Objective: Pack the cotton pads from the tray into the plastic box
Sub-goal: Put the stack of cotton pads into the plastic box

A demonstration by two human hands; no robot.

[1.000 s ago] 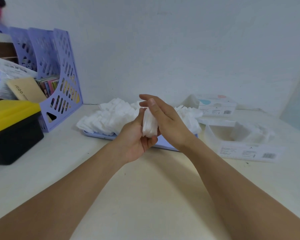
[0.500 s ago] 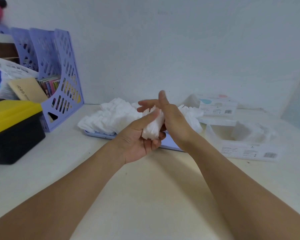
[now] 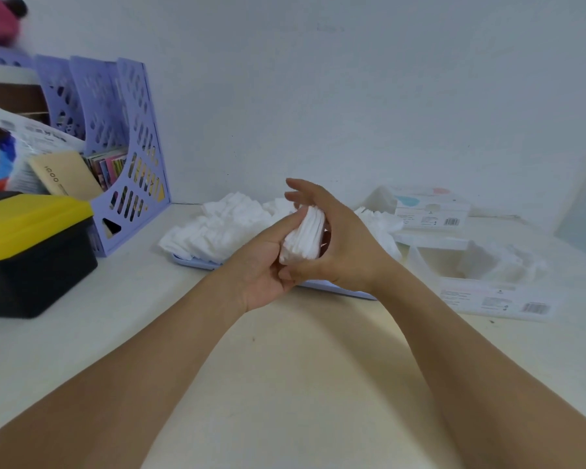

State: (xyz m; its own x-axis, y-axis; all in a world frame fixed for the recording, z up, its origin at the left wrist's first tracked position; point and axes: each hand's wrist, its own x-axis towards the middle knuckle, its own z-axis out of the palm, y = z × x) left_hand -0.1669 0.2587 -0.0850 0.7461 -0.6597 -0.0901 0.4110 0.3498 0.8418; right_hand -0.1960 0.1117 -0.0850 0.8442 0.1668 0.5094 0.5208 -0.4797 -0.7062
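The pale desk (image 3: 285,384) runs to the wall, and both bare forearms reach across it from the near edge, meeting above its middle. Along the left edge stand a lilac file rack (image 3: 129,157) against the wall and, nearer, a black bin with a yellow lid (image 3: 31,252). At the back middle lies the lilac tray (image 3: 197,264), heaped with loose white cotton pads (image 3: 217,228). Toward the right edge sits the clear plastic box (image 3: 481,286), open, with some pads (image 3: 508,265) already inside; behind it, by the wall, is a second labelled box (image 3: 430,208).

The left hand (image 3: 264,269) is turned palm up, its thumb and curled fingers gripping a small stack of pads (image 3: 303,238) held on edge just in front of the tray. The right hand (image 3: 345,245) comes from the other side, palm against the stack; its lower fingers curl round it, while the upper fingers stretch out straight above.
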